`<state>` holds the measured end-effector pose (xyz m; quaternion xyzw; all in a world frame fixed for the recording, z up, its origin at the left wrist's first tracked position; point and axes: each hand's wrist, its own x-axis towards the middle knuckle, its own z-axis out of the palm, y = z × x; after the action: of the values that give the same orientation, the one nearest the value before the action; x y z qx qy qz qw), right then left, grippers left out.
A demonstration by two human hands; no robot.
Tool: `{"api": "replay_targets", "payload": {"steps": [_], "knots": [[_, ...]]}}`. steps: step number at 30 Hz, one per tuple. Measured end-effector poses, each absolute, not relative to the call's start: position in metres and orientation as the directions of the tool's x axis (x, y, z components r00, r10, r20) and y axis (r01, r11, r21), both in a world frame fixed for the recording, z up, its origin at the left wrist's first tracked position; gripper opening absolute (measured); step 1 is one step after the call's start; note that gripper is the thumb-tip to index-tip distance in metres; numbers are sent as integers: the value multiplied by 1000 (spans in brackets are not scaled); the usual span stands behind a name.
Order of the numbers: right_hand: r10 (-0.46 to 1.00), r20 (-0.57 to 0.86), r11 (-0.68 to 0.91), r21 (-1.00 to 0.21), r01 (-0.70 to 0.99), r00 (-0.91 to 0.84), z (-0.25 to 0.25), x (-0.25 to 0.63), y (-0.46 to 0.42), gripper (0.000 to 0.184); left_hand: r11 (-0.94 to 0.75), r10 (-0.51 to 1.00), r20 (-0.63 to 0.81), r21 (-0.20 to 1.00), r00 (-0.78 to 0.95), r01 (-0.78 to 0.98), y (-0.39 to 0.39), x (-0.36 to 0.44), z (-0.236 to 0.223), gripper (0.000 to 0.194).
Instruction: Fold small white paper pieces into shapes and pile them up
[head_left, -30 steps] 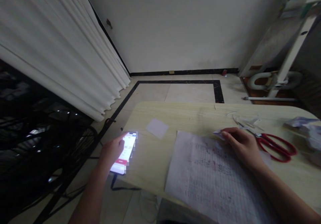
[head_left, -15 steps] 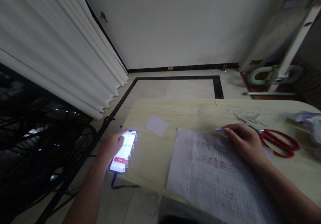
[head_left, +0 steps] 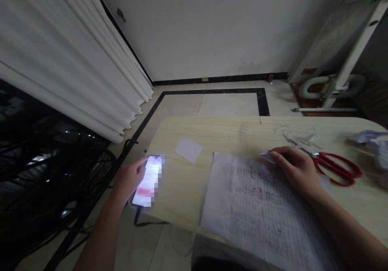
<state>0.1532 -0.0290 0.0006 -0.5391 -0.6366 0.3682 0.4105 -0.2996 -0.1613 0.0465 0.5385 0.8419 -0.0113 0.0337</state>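
Note:
A lit smartphone (head_left: 148, 182) is at the left edge of the table, tilted in my view, a dark strap or cable hanging below it. My left hand (head_left: 131, 181) grips its left side; some fingers are hidden. Over the upper part of a large written sheet (head_left: 242, 206), my right hand (head_left: 292, 168) pinches a small folded piece of white paper (head_left: 266, 155) between thumb and fingers. Just beyond that hand lie red-handled scissors (head_left: 338, 168), their blades partly covered by paper scraps (head_left: 304, 138). A small white paper square (head_left: 189, 149) rests between the phone and the sheet.
Crumpled paper (head_left: 374, 145) sits at the right end of the pale wooden table (head_left: 218, 133). Left of the table stand a dark wire-like frame (head_left: 100, 166) and a white curtain (head_left: 91, 60). A white metal stand (head_left: 348, 68) is on the floor at the back right.
My left thumb has moved off the phone's screen to its left edge, and the screen now shows a different, blurred page. My right hand has stayed in place with its paper.

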Motion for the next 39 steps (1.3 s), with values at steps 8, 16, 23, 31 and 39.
{"api": "replay_targets", "payload": {"steps": [8,16,23,31,39], "knots": [[987,121,151,-914,378,-102,-6,157,-28,25,420,908,-21,65,-419,905,-172,-311,41,44],[986,135,164,-901,402,-100,-1,154,-29,24,319,912,225,136,-343,938,-190,-328,24,39],[985,142,169,-896,410,-96,1,154,-30,24,255,865,352,307,-359,917,-199,-328,26,44],[988,120,151,-903,402,-101,0,155,-29,23,254,850,366,347,-380,903,-203,-329,23,42],[989,116,145,-902,406,-97,1,154,-30,22,235,847,409,285,-339,929,-206,-334,21,34]]}}
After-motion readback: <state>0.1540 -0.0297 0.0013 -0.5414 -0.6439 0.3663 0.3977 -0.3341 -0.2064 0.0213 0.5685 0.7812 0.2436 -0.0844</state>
